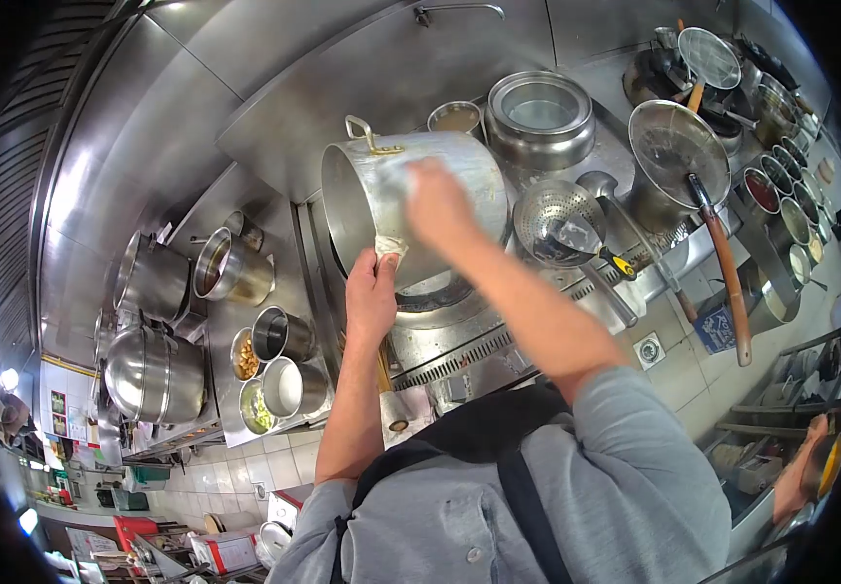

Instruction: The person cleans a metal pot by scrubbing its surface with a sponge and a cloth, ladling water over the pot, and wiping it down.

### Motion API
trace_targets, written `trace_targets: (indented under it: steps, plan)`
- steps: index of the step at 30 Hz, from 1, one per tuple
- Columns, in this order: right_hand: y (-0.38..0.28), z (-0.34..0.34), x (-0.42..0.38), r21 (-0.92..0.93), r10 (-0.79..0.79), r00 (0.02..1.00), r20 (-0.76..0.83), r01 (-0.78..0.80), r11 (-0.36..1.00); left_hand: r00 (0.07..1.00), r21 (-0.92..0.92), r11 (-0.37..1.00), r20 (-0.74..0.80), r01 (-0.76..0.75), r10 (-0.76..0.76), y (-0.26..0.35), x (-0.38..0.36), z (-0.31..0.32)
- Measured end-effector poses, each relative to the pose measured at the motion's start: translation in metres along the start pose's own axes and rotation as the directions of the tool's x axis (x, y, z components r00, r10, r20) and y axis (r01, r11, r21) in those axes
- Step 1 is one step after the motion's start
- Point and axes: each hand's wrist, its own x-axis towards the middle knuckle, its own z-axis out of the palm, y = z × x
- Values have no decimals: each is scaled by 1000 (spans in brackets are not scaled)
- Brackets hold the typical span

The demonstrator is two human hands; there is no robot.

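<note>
A large aluminium stockpot lies tipped on its side over the stove, its mouth facing left. My left hand is closed round a pale cloth at the pot's near rim; the cloth seems to cover a handle there. The bare loop handle sticks up from the far side of the rim. My right hand is against the pot's outer wall, blurred by motion, with its fingers curled. A pale grey smear shows at its fingertips, too blurred to name.
Right of the pot are a perforated ladle, a round steel pot and a long-handled strainer. Steel containers with food and liquid stand to the left. A faucet is above. Another person's arm shows at lower right.
</note>
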Motion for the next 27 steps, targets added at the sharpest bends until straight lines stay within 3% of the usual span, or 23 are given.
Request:
trace_targets:
  steps: [1, 4, 5, 8, 9, 12, 14, 16, 17, 20, 21, 24, 25, 27]
  plan:
    - [-21, 1, -13, 83, -118, 993, -22, 119, 989, 1000, -37, 999, -21, -16, 15, -1, -1, 2]
    - [20, 3, -2, 29, -101, 993, -58, 102, 994, 997, -48, 997, -42, -64, 62, -1, -3, 0]
    - [58, 7, 16, -47, 123, 992, 20, -122, 991, 995, -41, 996, -57, -82, 80, 0, -1, -1]
    - [68, -19, 36, -48, 280, 953, 115, -276, 960, 1000, 29, 1000, -4, 6, -6, 13, -5, -4]
    - [41, -7, 24, -56, 120, 992, 34, -118, 991, 1000, 39, 999, -13, -1, 1, 11, -2, -4]
    - [-42, -11, -15, 50, -171, 981, 96, 166, 985, 998, 69, 997, -40, -39, 41, 3, -3, -3]
    - [-14, -9, 1, 65, -102, 992, 75, 97, 993, 991, 80, 991, -67, -111, 117, 5, -6, -4]
    - [10, -15, 24, 50, 12, 1000, -22, -11, 999, 999, 39, 999, -33, -16, 17, 12, -9, -4]
    - [11, -13, 26, 41, 18, 997, 69, -21, 999, 999, 50, 999, -39, -12, 14, 10, -9, -3]
    - [-41, -21, -13, 124, -221, 963, 152, 203, 971, 999, 61, 998, -41, 14, -11, 12, -6, -2]
    - [-31, -9, -18, 91, -251, 963, 99, 243, 966, 999, 67, 997, -36, 32, -30, 10, -9, -4]
    - [-8, -18, 18, 89, -137, 990, 35, 133, 987, 999, 24, 999, -42, -31, 32, 4, -6, -2]
    - [-11, -21, 19, 76, -35, 996, 82, 28, 997, 999, 35, 999, -35, -16, 17, 1, -8, -2]
    - [-26, -24, -1, 126, -171, 979, 109, 157, 979, 1000, 56, 998, -27, 2, -1, -5, -6, 0]
